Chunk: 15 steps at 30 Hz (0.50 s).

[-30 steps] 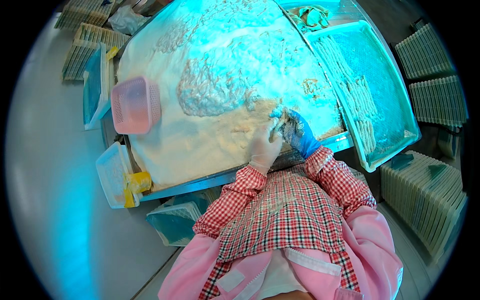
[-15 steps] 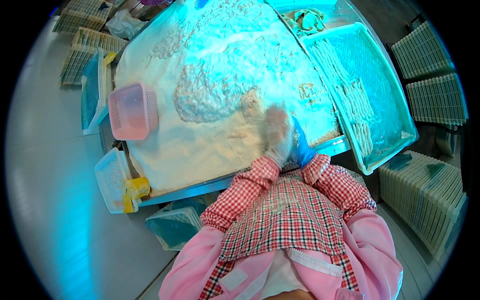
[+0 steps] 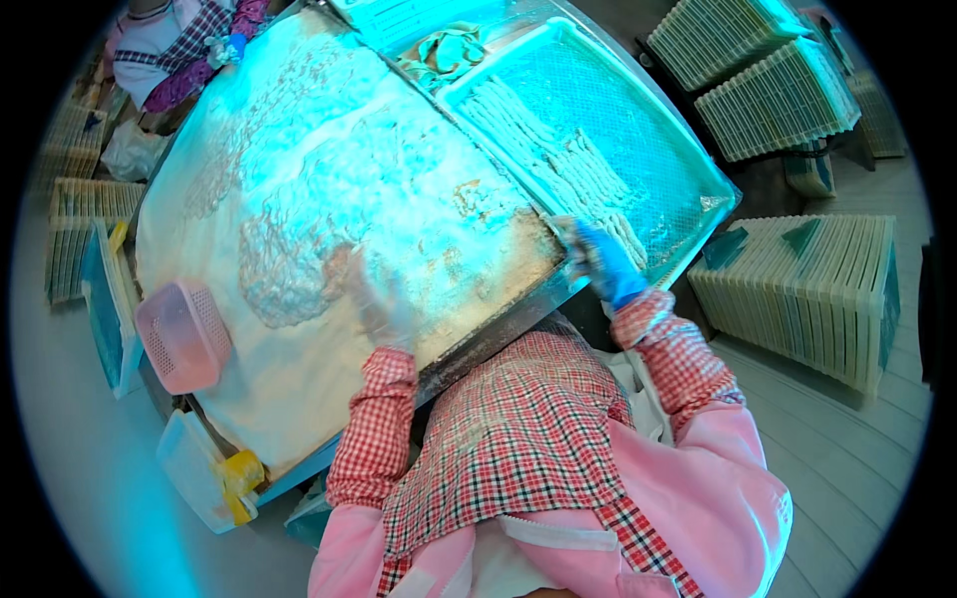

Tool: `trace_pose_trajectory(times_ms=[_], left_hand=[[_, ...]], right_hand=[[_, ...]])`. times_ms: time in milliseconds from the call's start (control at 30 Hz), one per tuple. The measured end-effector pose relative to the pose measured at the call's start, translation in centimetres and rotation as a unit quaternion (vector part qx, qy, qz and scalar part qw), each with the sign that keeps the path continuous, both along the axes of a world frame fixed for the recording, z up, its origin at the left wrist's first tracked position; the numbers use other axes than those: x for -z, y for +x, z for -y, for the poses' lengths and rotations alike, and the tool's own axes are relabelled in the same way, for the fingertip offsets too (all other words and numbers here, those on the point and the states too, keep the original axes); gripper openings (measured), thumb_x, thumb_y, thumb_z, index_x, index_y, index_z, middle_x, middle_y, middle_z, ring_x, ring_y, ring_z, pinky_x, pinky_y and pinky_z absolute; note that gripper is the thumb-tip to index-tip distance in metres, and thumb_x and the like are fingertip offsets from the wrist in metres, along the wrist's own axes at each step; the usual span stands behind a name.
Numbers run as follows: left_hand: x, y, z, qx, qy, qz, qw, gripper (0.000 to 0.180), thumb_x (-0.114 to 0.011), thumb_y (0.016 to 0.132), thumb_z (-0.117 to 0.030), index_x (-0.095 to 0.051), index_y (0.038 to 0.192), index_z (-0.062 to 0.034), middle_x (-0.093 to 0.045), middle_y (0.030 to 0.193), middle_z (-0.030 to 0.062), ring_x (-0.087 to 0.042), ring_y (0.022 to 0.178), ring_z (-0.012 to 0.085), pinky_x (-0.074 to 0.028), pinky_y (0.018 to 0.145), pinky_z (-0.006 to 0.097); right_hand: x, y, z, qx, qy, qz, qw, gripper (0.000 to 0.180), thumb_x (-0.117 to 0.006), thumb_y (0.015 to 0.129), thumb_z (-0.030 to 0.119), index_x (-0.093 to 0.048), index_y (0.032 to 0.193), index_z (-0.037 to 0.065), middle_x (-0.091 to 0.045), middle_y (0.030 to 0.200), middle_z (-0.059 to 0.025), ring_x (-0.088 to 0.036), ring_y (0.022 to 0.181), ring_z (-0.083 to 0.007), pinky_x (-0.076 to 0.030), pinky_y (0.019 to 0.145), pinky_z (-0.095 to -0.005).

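My left hand [image 3: 385,307], in a thin clear glove, is over the floury worktable [image 3: 299,389]. It is close to the right edge of a lumpy, whitish dough-like mass [image 3: 284,269]; motion smears its fingers. My right hand [image 3: 610,267] wears a blue glove and reaches over the near edge of a shallow mesh tray [image 3: 658,184]. Rows of pale, floured strips [image 3: 583,174] lie along the tray's left part, and my right fingertips are beside their near end. Blur hides whether that hand holds anything.
A pink perforated basket [image 3: 182,337] stands at the table's left edge. Below it is a white tray [image 3: 194,468] with yellow tape [image 3: 239,478]. Stacked trays [image 3: 797,289] stand on the right. A crumpled cloth [image 3: 444,55] lies beyond the table. Another person's gloved hand [image 3: 226,48] is at far left.
My hands, together before, have parted: the left went left over the floury table, the right moved to the mesh tray. The view has turned right, bringing another person into sight.
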<state>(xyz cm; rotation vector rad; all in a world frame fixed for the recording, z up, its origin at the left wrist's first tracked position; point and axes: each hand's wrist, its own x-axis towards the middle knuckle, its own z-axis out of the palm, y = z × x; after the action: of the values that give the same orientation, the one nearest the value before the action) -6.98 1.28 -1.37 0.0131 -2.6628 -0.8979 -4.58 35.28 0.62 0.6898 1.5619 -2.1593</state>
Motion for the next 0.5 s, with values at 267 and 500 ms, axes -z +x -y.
trace_pose_trajectory(times_ms=[267,500], left_hand=[[-1.1,-2.9,3.8,-0.034,-0.175,0.061,0.982,0.038,-0.069,0.079,-0.019,-0.059,0.112,-0.0038,-0.058,0.115,0.0151,-0.053,0.108,0.0322,-0.044,0.09,0.041],[1.2,-3.5,6.2,0.007,-0.064,0.1,0.993,0.029,-0.07,0.077,-0.014,-0.064,0.104,-0.0039,-0.062,0.106,0.0123,-0.059,0.095,0.0289,-0.048,0.083,0.039]], right_hand=[[8.4,1.1,-18.4,0.045,0.156,-0.013,0.987,0.072,-0.046,0.091,0.061,-0.043,0.139,0.008,-0.051,0.132,-0.0162,-0.052,0.114,-0.0254,-0.041,0.096,-0.039],[8.1,1.1,-20.2,-0.048,0.165,-0.005,0.985,0.075,-0.039,0.092,0.064,-0.039,0.143,0.009,-0.054,0.131,-0.0174,-0.052,0.119,-0.0305,-0.038,0.103,-0.044]])
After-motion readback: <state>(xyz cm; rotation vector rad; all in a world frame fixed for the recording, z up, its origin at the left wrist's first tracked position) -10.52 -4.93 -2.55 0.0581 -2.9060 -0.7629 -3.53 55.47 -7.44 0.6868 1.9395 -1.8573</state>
